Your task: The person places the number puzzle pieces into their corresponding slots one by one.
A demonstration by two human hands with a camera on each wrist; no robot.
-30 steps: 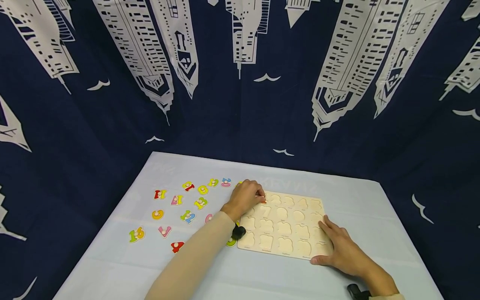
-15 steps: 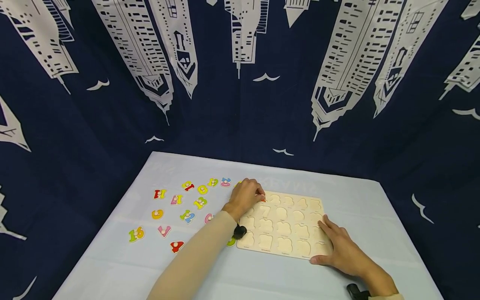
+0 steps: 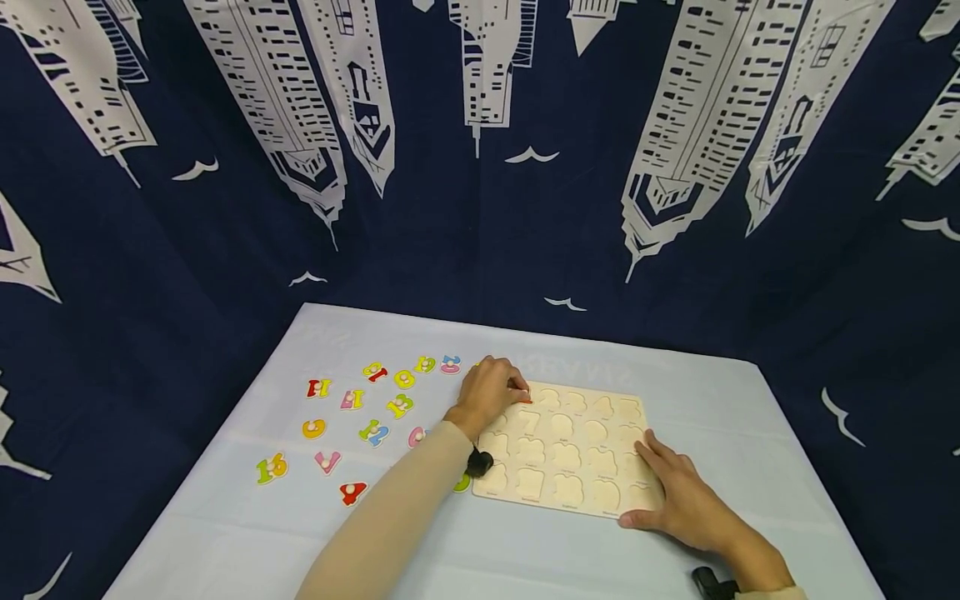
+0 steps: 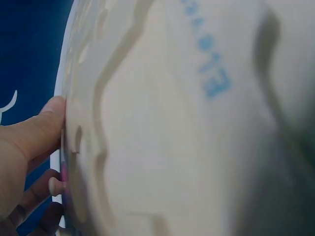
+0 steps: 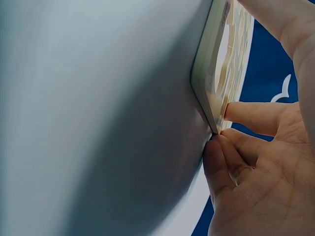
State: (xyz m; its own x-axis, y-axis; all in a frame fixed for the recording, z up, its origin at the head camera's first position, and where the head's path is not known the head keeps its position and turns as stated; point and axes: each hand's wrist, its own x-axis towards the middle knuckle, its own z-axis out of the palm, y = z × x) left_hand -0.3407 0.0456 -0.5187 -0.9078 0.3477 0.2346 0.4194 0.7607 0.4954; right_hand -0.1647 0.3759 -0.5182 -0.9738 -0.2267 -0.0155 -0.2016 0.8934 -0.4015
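Puzzle board (image 3: 567,450) of pale wood lies flat on light blue table (image 3: 225,533), toward the right of centre, with rows of cut-out recesses mostly unfilled. Left hand (image 3: 491,392) sits curled over the board's far-left corner, fingertips bunched on a small red-orange piece (image 3: 525,398) right at a recess there; pinching it by its peg, seemingly, though the grip itself is half hidden. Right hand (image 3: 686,496) lies flat with fingers nearly straight, palm down on the board's near-right corner, thumb along the front edge, holding nothing, only pressing. Best done by keeping that flat pressure so the board cannot slide, then turning the piece until its outline matches the recess and lowering it level rather than tilted. Better to ease off the pinch only once the piece sits flush; forcing a skewed piece likely jams an edge. Loose number pieces (image 3: 360,417) lie scattered on the table to the left of the board, well apart from the right hand. Dark skyline-printed cloth (image 3: 480,167) hangs behind.
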